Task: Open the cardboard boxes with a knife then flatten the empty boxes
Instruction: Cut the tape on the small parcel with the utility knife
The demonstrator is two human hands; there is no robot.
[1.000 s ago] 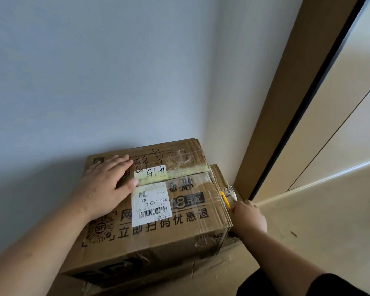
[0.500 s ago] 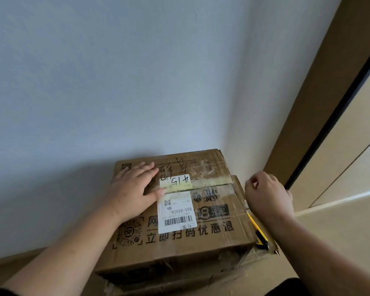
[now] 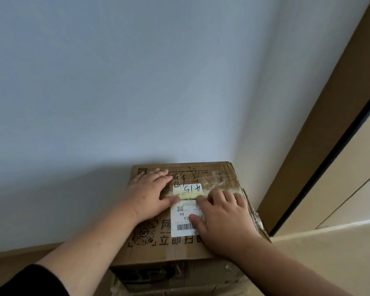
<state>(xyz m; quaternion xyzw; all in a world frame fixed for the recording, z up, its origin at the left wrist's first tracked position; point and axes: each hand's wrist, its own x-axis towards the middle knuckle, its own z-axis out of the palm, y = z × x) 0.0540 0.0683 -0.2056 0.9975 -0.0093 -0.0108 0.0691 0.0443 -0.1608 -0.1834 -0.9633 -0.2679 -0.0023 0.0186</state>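
Observation:
A brown cardboard box (image 3: 150,251) with black printing and clear tape stands in the corner, on top of another cardboard box (image 3: 179,288). A white shipping label (image 3: 183,221) and a small handwritten label (image 3: 188,189) sit over its top seam. My left hand (image 3: 150,195) lies flat on the far left flap, thumb at the seam. My right hand (image 3: 224,218) lies flat on the near right flap, fingertips at the seam, covering part of the shipping label. Neither hand holds anything. The yellow knife is hidden from view.
A pale wall (image 3: 137,82) rises right behind the boxes. A wooden door frame (image 3: 320,129) with a dark edge stands to the right, and light floor (image 3: 329,263) spreads at the lower right.
My right hand let go of the yellow knife beside the box and moved left onto the box top. My left hand stayed pressed on the far flap. The view shifted.

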